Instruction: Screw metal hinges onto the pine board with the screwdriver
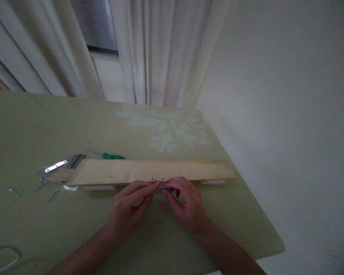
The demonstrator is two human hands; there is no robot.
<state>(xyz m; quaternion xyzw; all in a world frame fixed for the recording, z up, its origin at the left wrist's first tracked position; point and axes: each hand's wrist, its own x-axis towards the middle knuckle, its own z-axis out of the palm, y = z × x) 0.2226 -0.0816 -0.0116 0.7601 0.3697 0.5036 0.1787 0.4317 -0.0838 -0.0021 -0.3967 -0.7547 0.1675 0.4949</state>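
Observation:
A long pale wooden board (154, 168) lies crosswise on the mattress-like, green-covered surface. At its near edge, fingertips of both hands pinch a small metal hinge (161, 185), mostly covered by the fingers. My left hand (132, 204) grips its left end with thumb and fingers, and my right hand (187, 206) closes on its right end. Two small dark holes show in the board just beyond the hinge. White pieces (99, 188) stick out from under the board's near edge.
Behind the board lies a screwdriver (113, 156) with a green handle. At the board's left end are a dark hinge (74, 161), a shiny metal plate (55, 166) and several screws (14, 192). A wire loop (8, 256) lies bottom left. A wall (289, 133) borders the right side.

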